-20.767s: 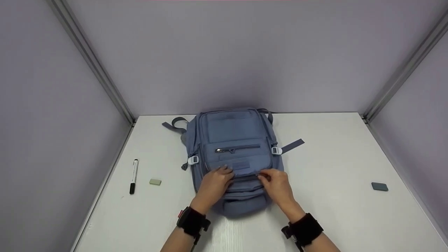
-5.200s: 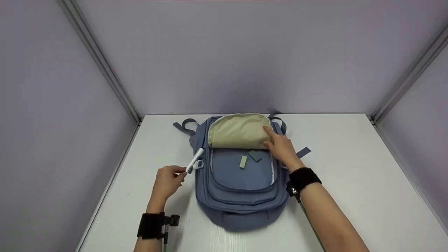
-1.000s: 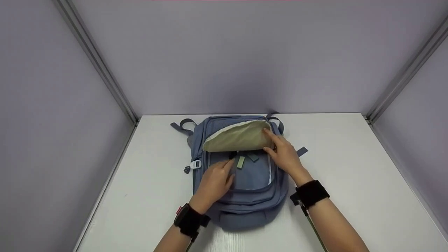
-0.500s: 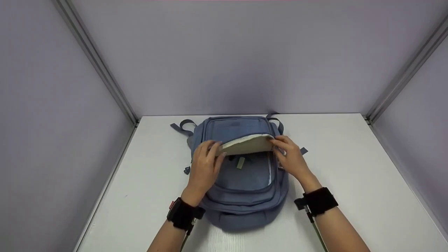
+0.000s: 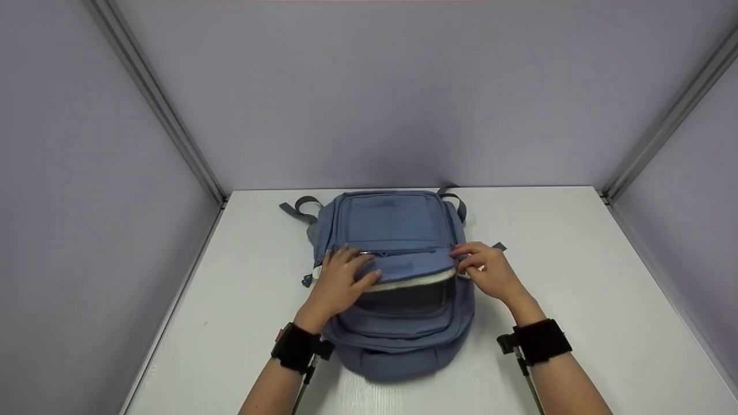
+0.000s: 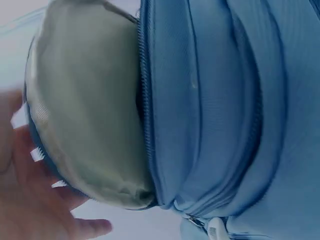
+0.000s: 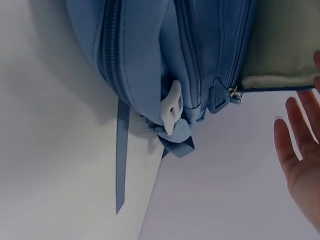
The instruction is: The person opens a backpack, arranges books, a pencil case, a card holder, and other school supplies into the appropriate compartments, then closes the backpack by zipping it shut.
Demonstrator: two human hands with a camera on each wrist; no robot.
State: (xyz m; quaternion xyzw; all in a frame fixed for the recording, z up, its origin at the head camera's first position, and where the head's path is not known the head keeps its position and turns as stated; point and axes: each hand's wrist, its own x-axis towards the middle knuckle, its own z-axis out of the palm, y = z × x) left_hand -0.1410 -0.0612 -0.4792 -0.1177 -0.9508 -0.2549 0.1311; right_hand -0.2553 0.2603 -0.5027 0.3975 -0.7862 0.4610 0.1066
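Note:
A blue backpack point(image 5: 398, 346) lies on the table, its front pocket unzipped. The pocket's flap point(image 5: 409, 268) hangs part way down over the opening, and its pale lining point(image 6: 95, 95) shows in both wrist views. My left hand point(image 5: 340, 279) rests on the flap's outer face, fingers spread. At the flap's right edge, my right hand point(image 5: 490, 271) pinches the fabric, thumb on the lining side and fingers behind. A zipper pull point(image 7: 218, 96) sits at the flap's corner in the right wrist view. The erasers and marker are hidden from every view.
White buckles point(image 7: 172, 107) and loose straps point(image 5: 298, 210) stick out at the backpack's sides. The white table point(image 5: 571, 300) extends to both sides, with grey panels point(image 5: 403, 92) standing at the back, left and right.
The marker and two erasers went into the pocket earlier. Over the last second, my left hand left the pocket for the flap, and both hands brought the flap down toward me.

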